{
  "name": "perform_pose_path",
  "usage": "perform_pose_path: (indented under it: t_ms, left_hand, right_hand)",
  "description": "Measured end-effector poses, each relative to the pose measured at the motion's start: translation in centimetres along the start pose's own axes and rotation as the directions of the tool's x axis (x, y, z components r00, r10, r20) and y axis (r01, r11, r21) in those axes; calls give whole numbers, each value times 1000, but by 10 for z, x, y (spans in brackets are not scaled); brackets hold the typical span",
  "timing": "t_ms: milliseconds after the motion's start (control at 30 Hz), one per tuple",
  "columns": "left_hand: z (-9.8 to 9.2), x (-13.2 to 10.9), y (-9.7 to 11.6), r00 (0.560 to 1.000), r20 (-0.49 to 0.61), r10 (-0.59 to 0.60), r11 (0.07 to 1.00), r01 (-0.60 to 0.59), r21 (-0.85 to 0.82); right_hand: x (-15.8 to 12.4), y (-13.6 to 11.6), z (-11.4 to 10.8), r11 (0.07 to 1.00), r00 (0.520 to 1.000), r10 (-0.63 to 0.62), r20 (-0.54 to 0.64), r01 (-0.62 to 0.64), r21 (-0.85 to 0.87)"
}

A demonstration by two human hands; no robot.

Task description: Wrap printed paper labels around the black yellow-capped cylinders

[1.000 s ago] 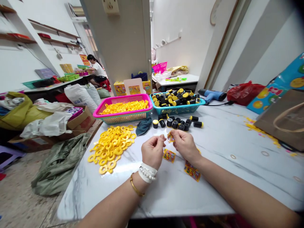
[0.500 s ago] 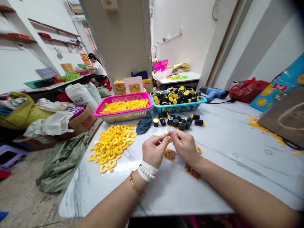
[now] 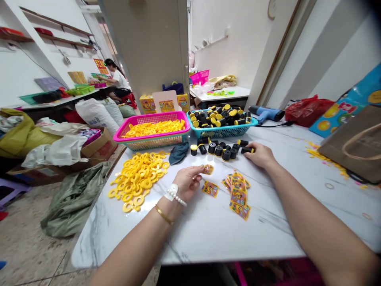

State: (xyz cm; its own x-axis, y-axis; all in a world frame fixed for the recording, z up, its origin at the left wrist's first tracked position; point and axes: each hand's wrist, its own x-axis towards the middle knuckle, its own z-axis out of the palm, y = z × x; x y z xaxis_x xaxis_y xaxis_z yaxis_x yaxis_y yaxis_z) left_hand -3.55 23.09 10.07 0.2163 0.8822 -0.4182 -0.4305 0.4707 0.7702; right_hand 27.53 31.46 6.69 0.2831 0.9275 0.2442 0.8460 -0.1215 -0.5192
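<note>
Between thumb and fingers, my left hand (image 3: pixel 187 183) pinches a small printed sticker (image 3: pixel 208 169) above the table. Farther right, my right hand (image 3: pixel 259 155) has its fingers closed on a black cylinder with a yellow end (image 3: pixel 247 150), at the right edge of a loose group of black cylinders (image 3: pixel 218 150). A single printed sticker (image 3: pixel 210 188) lies flat just below my left hand. To its right an overlapping pile of the same colourful stickers (image 3: pixel 239 194) is spread on the marbled tabletop (image 3: pixel 190 234).
Yellow rings (image 3: pixel 138 178) are heaped on the left. Behind stand a pink basket (image 3: pixel 119 133) of yellow pieces and a blue basket (image 3: pixel 220 133) of black cylinders. A dark cloth (image 3: pixel 178 153), a heat gun (image 3: pixel 266 113) and a paper bag (image 3: pixel 354 147) also lie around. Another person (image 3: pixel 117 81) sits far left.
My hands were together over the stickers. They have parted: the left keeps a sticker, while the right has moved right and away to a black cylinder. The sticker pile is now uncovered.
</note>
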Motion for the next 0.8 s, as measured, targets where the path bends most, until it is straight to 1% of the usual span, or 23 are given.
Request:
perform_pose_path:
  t_ms: [67,100,167,233,300,333,367,433,500,567,600,667,800]
  left_hand:
    - [-4,4,5,1000,-2,-14,996,14,-83]
    - [-6,6,7,1000,-6,-15,993,14,-114]
    - [-10,9,11,1000,-14,-9,989,7,-146]
    - [-13,12,12,1000,-1,-11,989,10,-148]
    - [-14,12,12,1000,23,-22,989,25,-144]
    - [-13,12,12,999,32,-27,989,32,-144]
    - [-13,11,11,999,35,-32,989,37,-145]
    - [-11,10,10,999,32,-42,988,47,-150]
    - [-9,9,9,998,31,-51,986,55,-158]
    - [-7,7,8,997,50,-57,984,65,-166]
    - [-7,7,8,996,66,-57,983,67,-170]
    - [-6,6,8,994,95,-53,982,69,-176]
    - [-7,6,6,992,116,-45,976,68,-205]
  right_hand:
    - [-8,-10,1,999,997,-39,69,38,23]
    - [-13,-18,0,995,991,-68,117,59,78]
    - [-23,-36,-4,963,971,-145,191,94,253]
    - [-31,-51,-11,922,962,-201,186,122,368]
    - [-38,-63,-19,914,962,-205,180,123,387]
    - [-42,-68,-22,902,957,-204,205,103,420]
    - [-46,-74,-25,869,946,-210,245,66,491]
    - [-57,-86,-26,735,915,-254,312,-26,677]
    - [-70,-100,-24,598,898,-314,309,-66,799]
    - [-83,-112,-19,544,881,-361,305,-67,836]
    - [-88,-117,-17,540,871,-378,314,-68,839]
    - [-95,-123,-12,564,862,-382,333,-68,823]
    - [-98,-123,-8,626,876,-348,333,-48,778]
